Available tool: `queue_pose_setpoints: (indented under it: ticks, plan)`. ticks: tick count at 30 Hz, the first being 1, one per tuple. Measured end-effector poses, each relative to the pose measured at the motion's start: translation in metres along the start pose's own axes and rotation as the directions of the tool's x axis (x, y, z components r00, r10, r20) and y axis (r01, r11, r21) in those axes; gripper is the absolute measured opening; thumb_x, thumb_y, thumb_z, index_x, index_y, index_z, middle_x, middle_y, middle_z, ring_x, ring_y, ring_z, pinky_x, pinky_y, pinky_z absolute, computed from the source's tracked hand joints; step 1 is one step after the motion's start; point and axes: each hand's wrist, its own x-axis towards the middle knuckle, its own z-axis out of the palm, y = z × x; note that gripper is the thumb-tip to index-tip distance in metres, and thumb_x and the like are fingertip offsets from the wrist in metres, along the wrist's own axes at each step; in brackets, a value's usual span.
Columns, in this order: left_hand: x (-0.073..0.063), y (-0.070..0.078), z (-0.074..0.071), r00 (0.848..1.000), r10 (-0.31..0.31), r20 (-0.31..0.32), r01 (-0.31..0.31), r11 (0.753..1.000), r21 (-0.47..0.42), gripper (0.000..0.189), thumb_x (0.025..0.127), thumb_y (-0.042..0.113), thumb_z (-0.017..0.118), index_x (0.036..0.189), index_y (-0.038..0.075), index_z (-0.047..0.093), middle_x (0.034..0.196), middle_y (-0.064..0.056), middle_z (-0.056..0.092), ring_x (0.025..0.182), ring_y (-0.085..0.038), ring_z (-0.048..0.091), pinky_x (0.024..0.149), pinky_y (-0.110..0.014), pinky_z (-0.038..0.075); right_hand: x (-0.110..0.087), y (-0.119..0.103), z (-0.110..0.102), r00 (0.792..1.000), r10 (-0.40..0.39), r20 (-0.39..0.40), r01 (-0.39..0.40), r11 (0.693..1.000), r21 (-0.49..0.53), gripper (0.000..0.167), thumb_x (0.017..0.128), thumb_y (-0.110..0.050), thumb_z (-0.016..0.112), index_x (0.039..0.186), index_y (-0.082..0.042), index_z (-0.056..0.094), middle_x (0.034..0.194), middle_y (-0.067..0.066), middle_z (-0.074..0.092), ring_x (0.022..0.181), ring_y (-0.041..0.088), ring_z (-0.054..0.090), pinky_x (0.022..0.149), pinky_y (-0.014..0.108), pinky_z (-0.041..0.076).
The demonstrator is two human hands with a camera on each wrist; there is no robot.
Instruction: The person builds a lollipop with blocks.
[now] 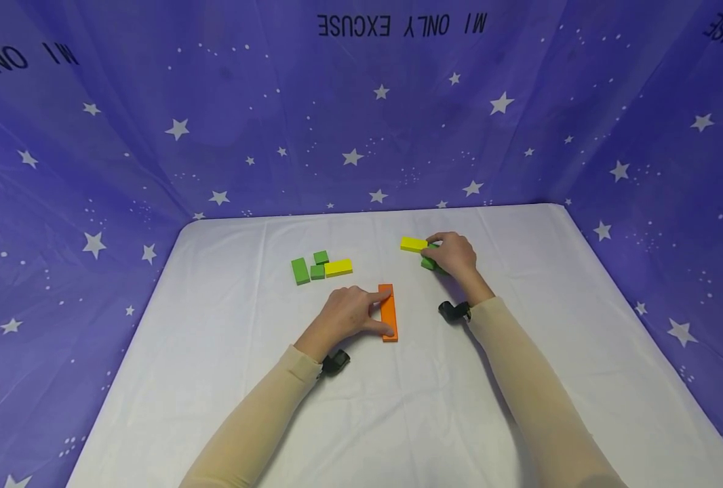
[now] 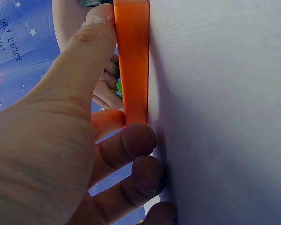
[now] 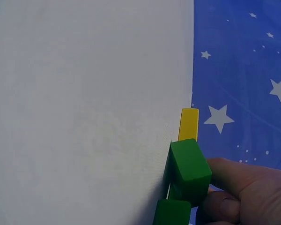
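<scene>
1. Orange block (image 1: 388, 313) lies on the bench (image 1: 215, 339), between the two grips. The left grip (image 1: 346, 312) is spread wide, holding it near both ends, probably because this prevents turning.
2. The right grip (image 1: 453, 254) is narrow and pinches a green block (image 3: 191, 166), likely for finer control among close neighbours.
3. Counted: one orange; two yellow, namely the left yellow block (image 1: 338, 268) and the right yellow block (image 1: 413, 245).
4. Green: one longer green block (image 1: 300, 271) and two small green blocks (image 1: 317, 272) at left; at right at least two, the exact number being hidden.
</scene>
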Motion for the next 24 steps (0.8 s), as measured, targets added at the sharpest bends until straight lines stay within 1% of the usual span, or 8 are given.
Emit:
queue_pose_setpoints:
  ticks: [3,7,10,12,15,17,19,24]
  plan:
    - [0.0,0.0,0.0,1.0,0.006,-0.003,-0.006,1.0,0.0,0.082,0.066,0.078,0.07,0.133,0.032,0.063,0.055,0.009,0.035,0.049,-0.01,0.034,0.048,-0.028,0.025,-0.001,0.001,0.0,1.0,0.006,-0.006,-0.006,1.0,0.003,0.044,0.084,-0.041,0.073,0.123,-0.021,0.071,0.117,0.013,0.067,0.08,0.028,0.057,0.06,0.037,0.042]
    - [0.0,0.0,0.0,1.0,0.008,-0.013,-0.008,1.0,0.009,0.082,0.066,0.078,0.07,0.132,0.032,0.064,0.055,0.009,0.035,0.05,-0.01,0.034,0.047,-0.028,0.026,-0.001,0.003,0.002,1.0,0.001,-0.025,-0.001,1.0,0.022,0.045,0.083,-0.043,0.075,0.122,-0.021,0.072,0.112,0.012,0.068,0.076,0.026,0.056,0.058,0.036,0.041]
    - [0.0,0.001,0.0,1.0,0.008,-0.013,-0.008,1.0,0.004,0.083,0.065,0.078,0.07,0.133,0.032,0.063,0.055,0.009,0.035,0.05,-0.01,0.033,0.047,-0.028,0.026,-0.002,0.005,0.003,0.999,0.001,-0.039,0.001,0.999,0.049,0.044,0.083,-0.044,0.075,0.121,-0.021,0.073,0.108,0.011,0.07,0.076,0.026,0.057,0.058,0.035,0.041]
    - [-0.001,0.001,0.0,1.0,0.009,-0.009,-0.009,1.0,0.0,0.084,0.065,0.078,0.07,0.134,0.031,0.063,0.055,0.009,0.035,0.049,-0.01,0.034,0.048,-0.028,0.026,-0.003,0.004,0.003,0.999,0.0,-0.051,0.003,0.997,0.072,0.043,0.083,-0.043,0.076,0.119,-0.021,0.074,0.109,0.01,0.071,0.078,0.025,0.057,0.059,0.035,0.04]
    - [-0.001,0.001,0.0,1.0,0.008,-0.006,-0.008,1.0,-0.005,0.085,0.064,0.079,0.07,0.135,0.031,0.063,0.054,0.009,0.035,0.049,-0.01,0.033,0.048,-0.028,0.025,-0.007,0.003,0.002,0.998,-0.014,-0.066,0.021,0.994,0.105,0.041,0.083,-0.042,0.077,0.117,-0.02,0.075,0.113,0.01,0.07,0.079,0.025,0.057,0.06,0.035,0.04]
    - [-0.001,0.001,0.0,1.0,0.006,-0.006,-0.007,1.0,-0.003,0.085,0.064,0.079,0.07,0.134,0.031,0.063,0.054,0.009,0.035,0.049,-0.01,0.033,0.048,-0.028,0.025,-0.011,0.002,0.001,0.996,-0.042,-0.075,0.051,0.991,0.125,0.04,0.083,-0.041,0.077,0.117,-0.019,0.075,0.112,0.01,0.071,0.079,0.024,0.057,0.061,0.035,0.04]
    - [-0.001,0.001,-0.001,1.0,0.004,-0.005,-0.004,1.0,-0.002,0.085,0.064,0.079,0.07,0.133,0.031,0.064,0.054,0.008,0.034,0.05,-0.01,0.033,0.048,-0.029,0.025,-0.016,0.0,-0.001,0.994,-0.078,-0.078,0.088,0.986,0.14,0.041,0.084,-0.04,0.077,0.117,-0.018,0.075,0.107,0.01,0.072,0.077,0.024,0.058,0.061,0.035,0.041]
    - [0.0,0.001,-0.001,1.0,0.004,-0.006,-0.004,1.0,0.009,0.085,0.063,0.08,0.07,0.133,0.03,0.065,0.054,0.008,0.034,0.05,-0.01,0.033,0.048,-0.028,0.026,-0.03,-0.004,-0.004,0.987,-0.137,-0.082,0.15,0.973,0.175,0.04,0.083,-0.039,0.078,0.116,-0.017,0.075,0.082,0.007,0.07,0.066,0.021,0.055,0.056,0.033,0.039]
